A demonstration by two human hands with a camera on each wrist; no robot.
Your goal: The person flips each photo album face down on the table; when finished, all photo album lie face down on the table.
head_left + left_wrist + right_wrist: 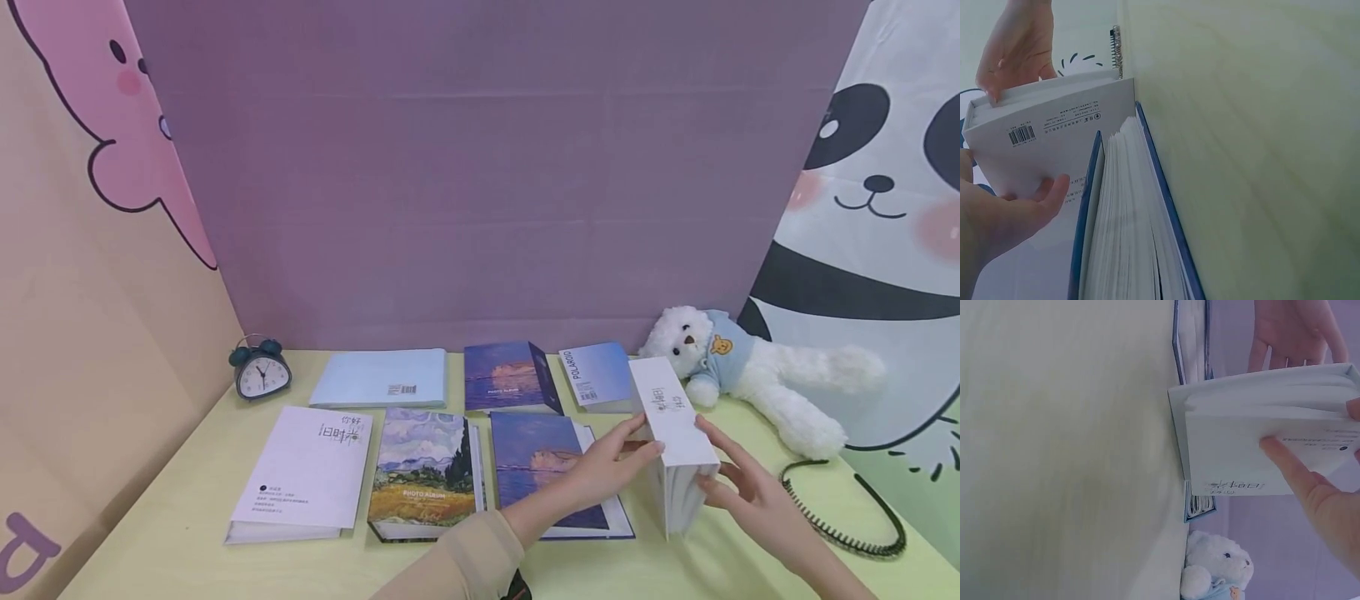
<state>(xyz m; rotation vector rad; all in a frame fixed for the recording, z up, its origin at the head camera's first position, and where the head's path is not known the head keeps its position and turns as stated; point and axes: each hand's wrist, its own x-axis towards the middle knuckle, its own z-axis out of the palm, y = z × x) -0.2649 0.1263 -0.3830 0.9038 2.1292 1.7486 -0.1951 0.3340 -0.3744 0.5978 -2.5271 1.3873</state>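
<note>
At the right of the table a white photo album (678, 417) stands on edge, spine up, its covers and pages spread slightly apart below. My left hand (611, 462) holds it from the left, fingertips against the cover and the spine's edge. From the other side my right hand (757, 500) grips it, one finger near the spine and the thumb lower on the cover. In the left wrist view the cover with a barcode (1022, 134) faces the left hand (1007, 215). The right thumb presses the printed front cover (1247, 450) in the right wrist view.
Left of the hands lie several albums, among them a sunset-cliff album (540, 467), a landscape-painting album (420, 475) and another white album (300, 475). Behind are a pale blue album (378, 377) and a Polaroid album (596, 375). A plush bear (738, 358), black headband (847, 537) and alarm clock (261, 375) flank them.
</note>
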